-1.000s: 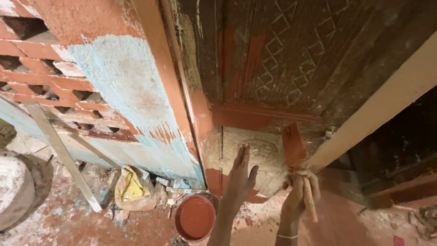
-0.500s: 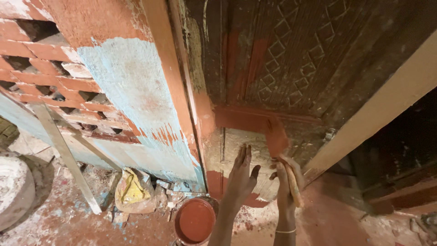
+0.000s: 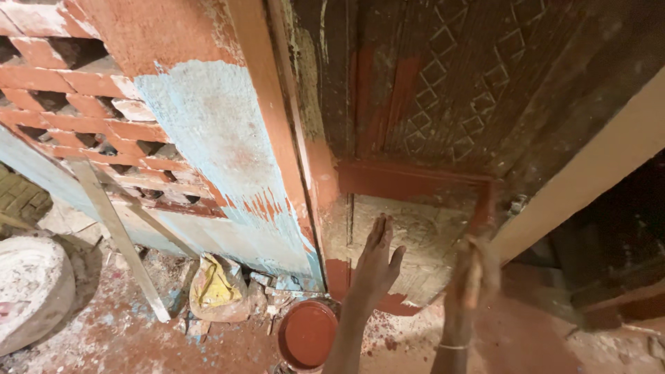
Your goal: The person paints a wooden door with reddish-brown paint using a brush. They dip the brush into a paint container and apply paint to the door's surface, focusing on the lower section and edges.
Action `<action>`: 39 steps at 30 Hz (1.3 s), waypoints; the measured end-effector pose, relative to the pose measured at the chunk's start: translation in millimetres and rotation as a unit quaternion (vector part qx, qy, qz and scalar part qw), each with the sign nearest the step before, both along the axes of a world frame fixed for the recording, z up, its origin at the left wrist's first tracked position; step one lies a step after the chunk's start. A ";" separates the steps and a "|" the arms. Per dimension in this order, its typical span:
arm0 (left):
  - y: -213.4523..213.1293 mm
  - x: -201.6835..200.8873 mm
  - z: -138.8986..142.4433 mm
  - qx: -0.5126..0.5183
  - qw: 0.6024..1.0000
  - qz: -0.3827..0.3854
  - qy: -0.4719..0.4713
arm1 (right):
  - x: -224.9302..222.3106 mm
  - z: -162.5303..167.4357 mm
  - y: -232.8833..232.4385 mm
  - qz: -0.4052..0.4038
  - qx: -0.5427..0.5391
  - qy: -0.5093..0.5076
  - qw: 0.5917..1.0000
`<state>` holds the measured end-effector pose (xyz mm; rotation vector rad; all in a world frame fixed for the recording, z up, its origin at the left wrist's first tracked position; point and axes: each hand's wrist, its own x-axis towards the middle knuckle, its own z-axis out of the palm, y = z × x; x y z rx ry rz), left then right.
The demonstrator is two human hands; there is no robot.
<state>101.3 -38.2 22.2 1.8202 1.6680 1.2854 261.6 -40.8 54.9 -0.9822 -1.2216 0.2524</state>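
My left hand (image 3: 376,263) is flat, fingers apart, pressed against the lower bare panel of an old carved wooden door (image 3: 443,104). My right hand (image 3: 472,277) is closed on the handle of a paintbrush (image 3: 481,208), blurred by motion, with its red bristles up against the right end of the door's red-painted cross rail (image 3: 409,180). A round pot of red paint (image 3: 307,334) stands on the floor just left of my left forearm.
A wall of peeling blue plaster (image 3: 208,145) and red lattice brickwork (image 3: 76,111) runs along the left. A wooden plank (image 3: 118,235) leans on it. A crumpled yellow bag (image 3: 216,285) and rubble lie at its foot. A white round object (image 3: 31,291) sits far left.
My right hand has swung the brush left, then back to the right and up along the cross rail's right end. My left hand has stayed on the panel.
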 end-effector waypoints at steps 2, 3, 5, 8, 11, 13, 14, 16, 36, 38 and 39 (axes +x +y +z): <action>3.9 0.8 0.1 0.022 1.000 0.000 -0.005 | -10.3 4.1 1.2 0.020 -0.021 -0.043 0.999; 5.4 1.1 0.4 0.010 1.000 0.006 0.001 | -15.1 5.0 1.2 0.030 -0.032 -0.064 0.997; 7.9 1.1 1.5 -0.017 1.000 0.021 0.011 | -21.1 4.0 -0.6 0.051 -0.055 -0.105 0.992; 9.4 0.3 3.3 0.010 1.000 0.024 0.009 | -18.8 -5.5 -2.4 0.155 -0.113 0.001 0.981; 12.4 0.7 3.5 -0.045 0.999 0.024 -0.017 | -8.0 -20.7 5.6 0.223 -0.158 0.060 0.960; 13.5 1.2 1.7 -0.033 0.999 0.017 -0.013 | 1.4 -29.4 14.0 0.213 -0.125 0.062 0.967; 14.4 1.0 0.7 -0.026 0.999 0.014 -0.012 | 6.2 -32.2 17.7 0.209 -0.108 0.063 0.970; 15.7 0.6 -1.6 -0.007 1.000 0.004 -0.005 | 17.0 -33.0 21.4 0.159 -0.008 0.069 0.985; 15.2 -0.5 -7.4 -0.022 1.000 0.001 0.020 | -5.7 -21.1 8.6 0.214 -0.023 -0.027 0.976; 14.2 2.4 -10.0 -0.032 0.999 -0.007 -0.007 | 8.1 -27.3 16.9 0.194 0.102 -0.097 0.971; 12.4 3.3 -11.4 -0.009 1.000 -0.012 -0.004 | 15.4 -30.4 17.4 0.149 0.060 -0.048 0.986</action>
